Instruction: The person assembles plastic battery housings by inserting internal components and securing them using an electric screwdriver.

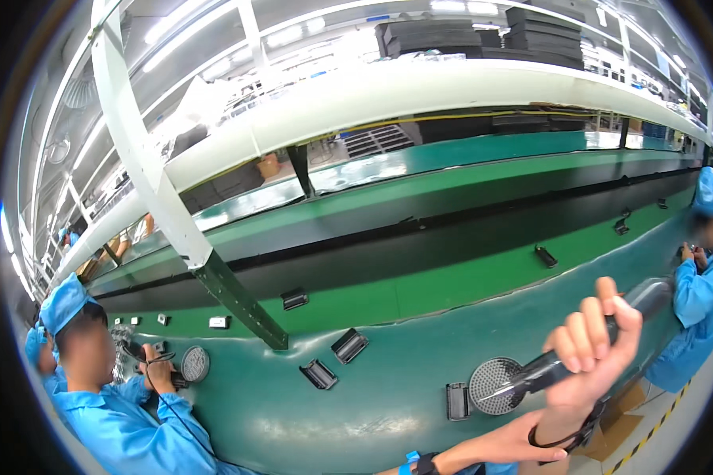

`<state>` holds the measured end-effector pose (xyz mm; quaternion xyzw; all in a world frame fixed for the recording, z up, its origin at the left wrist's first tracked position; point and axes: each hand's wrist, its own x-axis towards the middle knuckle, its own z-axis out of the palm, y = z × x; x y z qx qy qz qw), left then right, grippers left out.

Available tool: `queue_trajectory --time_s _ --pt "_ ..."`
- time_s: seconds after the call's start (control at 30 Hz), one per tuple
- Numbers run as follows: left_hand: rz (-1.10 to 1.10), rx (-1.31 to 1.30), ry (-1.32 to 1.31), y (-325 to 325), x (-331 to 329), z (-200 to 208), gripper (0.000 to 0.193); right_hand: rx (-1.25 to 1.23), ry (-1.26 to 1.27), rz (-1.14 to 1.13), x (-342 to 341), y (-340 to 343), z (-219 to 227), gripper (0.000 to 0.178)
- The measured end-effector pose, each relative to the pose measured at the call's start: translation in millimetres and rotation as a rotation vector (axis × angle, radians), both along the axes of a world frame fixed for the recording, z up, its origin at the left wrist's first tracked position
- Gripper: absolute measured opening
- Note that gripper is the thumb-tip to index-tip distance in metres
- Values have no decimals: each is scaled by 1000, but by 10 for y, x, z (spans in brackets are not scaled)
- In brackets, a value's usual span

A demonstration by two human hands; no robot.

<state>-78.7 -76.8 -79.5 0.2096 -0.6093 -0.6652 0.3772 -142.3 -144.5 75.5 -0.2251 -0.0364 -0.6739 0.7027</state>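
Observation:
My right hand (586, 336) is wrapped around a black electric screwdriver (547, 370), which slants down to the left. Its thin metal tip lies over a round grey dish (495, 372) with a surface full of small holes. Across from the lower edge comes my left hand (523, 442), its fingers closed about my right wrist, where a dark strap or cord (586, 431) sits. Just left of the dish lies a small black plastic housing (457, 401). Two more black housings, one (349, 346) above the other (318, 374), rest farther left on the green mat.
A green-and-black conveyor (420, 285) with spaced black parts runs behind the bench. A slanted post (238, 305) stands at its near edge. One co-worker (111, 380) in blue works at the left, another (705, 277) at the right. A cardboard box (614, 427) sits below, right.

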Motion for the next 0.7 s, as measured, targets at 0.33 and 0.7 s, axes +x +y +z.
queue_trajectory --time_s 0.33,0.7 --pt "583 -596 -920 378 1425 387 46 -1067 755 -732 -8 -735 -474 32" --pt "512 -1012 -1239 84 1568 1 36 -283 865 189 378 -865 -1169 18"
